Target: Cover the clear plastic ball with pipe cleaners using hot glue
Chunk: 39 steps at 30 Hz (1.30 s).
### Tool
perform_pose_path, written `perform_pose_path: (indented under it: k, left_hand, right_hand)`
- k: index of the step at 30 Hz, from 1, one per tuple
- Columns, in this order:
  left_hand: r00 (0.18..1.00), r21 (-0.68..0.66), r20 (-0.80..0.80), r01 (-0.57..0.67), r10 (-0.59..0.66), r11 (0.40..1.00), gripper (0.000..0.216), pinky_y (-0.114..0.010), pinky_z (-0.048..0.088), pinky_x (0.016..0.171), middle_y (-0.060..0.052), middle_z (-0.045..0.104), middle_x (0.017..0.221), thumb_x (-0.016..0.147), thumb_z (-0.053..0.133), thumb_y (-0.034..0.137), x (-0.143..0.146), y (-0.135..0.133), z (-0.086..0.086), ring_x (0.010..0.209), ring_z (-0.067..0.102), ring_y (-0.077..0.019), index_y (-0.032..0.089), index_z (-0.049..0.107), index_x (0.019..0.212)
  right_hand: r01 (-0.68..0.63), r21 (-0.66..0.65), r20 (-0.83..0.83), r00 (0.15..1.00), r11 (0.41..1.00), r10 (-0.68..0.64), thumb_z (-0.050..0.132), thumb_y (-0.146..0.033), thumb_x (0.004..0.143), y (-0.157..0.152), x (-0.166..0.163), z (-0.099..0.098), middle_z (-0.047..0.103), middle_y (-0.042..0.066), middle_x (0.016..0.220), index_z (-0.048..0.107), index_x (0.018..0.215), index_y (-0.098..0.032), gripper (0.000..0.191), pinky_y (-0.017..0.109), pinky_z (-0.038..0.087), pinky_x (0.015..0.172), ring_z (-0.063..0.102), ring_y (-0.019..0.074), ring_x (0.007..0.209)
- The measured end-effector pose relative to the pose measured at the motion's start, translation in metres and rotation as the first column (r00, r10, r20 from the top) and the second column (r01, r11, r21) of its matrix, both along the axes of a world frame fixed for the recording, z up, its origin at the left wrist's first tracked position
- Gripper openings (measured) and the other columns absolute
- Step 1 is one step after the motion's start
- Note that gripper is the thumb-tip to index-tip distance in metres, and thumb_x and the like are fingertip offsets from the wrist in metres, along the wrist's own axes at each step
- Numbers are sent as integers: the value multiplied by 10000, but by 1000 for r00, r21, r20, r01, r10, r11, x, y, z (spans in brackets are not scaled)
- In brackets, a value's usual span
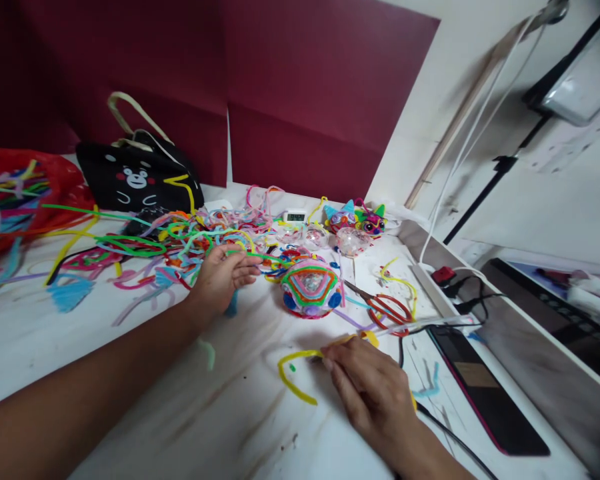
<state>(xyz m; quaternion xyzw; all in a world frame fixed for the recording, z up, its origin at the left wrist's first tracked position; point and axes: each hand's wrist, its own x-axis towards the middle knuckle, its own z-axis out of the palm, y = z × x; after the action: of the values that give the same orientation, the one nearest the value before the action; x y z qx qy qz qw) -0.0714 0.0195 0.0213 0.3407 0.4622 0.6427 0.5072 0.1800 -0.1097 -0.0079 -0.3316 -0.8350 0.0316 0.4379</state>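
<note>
My left hand point(225, 277) reaches over the edge of a heap of pipe cleaners, its thumb and fingers closed on a green pipe cleaner point(267, 257). To its right sits a round ornament point(310, 288) covered in coloured pipe cleaners, with a clear middle and blue ovals. Nearer to me, my right hand point(370, 390) pinches the end of a bent yellow pipe cleaner point(291, 387). Beneath that hand, mostly hidden, is what looks like a yellow glue gun point(370, 337), with a clear stick behind it and a black cable. Whether the palm grips it is hidden.
Red-handled scissors point(390, 313) lie right of the ornament. Behind are two finished ornaments point(373, 221), clear balls point(353, 241) and a small digital clock point(295, 217). A black bag point(137, 177) and red plastic bag point(75, 190) stand left. A dark flat device point(490, 393) lies right.
</note>
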Motion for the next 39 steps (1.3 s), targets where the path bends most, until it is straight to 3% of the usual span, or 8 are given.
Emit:
perform_pose_path:
  k: [3,6,8,11,15,30,35,39]
  left_hand:
    - [972,114,-233,3,23,993,506,-156,312,327,57,667,586,759,650,163,5,-8,1,306,481,-95,241,421,1203]
    - [908,316,-417,92,51,944,298,-155,299,345,89,564,506,782,651,225,13,-29,10,307,386,-53,218,548,1062]
    - [832,259,-547,273,-93,926,126,-158,248,332,73,520,475,809,628,280,21,-47,15,318,351,-43,184,627,890]
    - [622,74,-691,568,-369,819,192,-168,255,340,43,554,523,819,628,344,31,-69,16,346,375,-42,168,694,855]
    - [485,-133,-632,700,-604,701,260,-157,309,352,18,601,632,870,563,387,41,-80,5,381,443,-47,166,699,870]
    - [508,-156,-492,747,-707,646,225,-136,288,328,22,611,541,861,592,357,49,-77,-14,333,408,-38,153,655,790]
    - [561,-179,-287,765,-777,618,290,-153,223,324,-2,648,636,793,677,430,50,-75,-11,329,407,-28,147,613,776]
    - [521,-214,-225,798,-824,563,311,-164,271,333,-48,699,703,761,713,436,49,-73,-10,387,507,-60,143,608,771]
  right_hand:
    - [43,-7,-64,997,999,-44,584,-48,891,-1,0,4,691,48,852,593,1099,-194,254,279,517,671,639,156,752]
    - [98,9,-119,988,995,-96,597,-48,884,-1,-1,7,687,36,822,599,1109,-198,270,270,514,645,633,141,699]
    - [126,16,-129,984,992,-123,597,-58,887,-1,-2,9,683,30,804,601,1103,-204,260,270,512,635,629,138,677]
    - [133,35,-126,984,991,-127,599,-66,891,0,-3,9,699,32,824,595,1100,-209,253,273,514,634,639,141,683]
    - [137,48,-104,986,989,-131,601,-81,894,2,-5,8,706,26,812,603,1085,-206,229,268,516,628,642,136,670]
    - [84,-18,-64,994,996,-85,534,-149,938,11,-5,3,726,42,809,648,1075,-194,183,259,530,628,672,144,701]
    - [168,23,-108,980,986,-165,549,-143,919,12,1,7,741,42,834,670,1011,-204,163,254,544,642,689,143,706]
    - [213,29,-123,970,977,-208,562,-128,913,14,6,11,730,41,842,656,1022,-211,166,263,546,658,679,143,716]
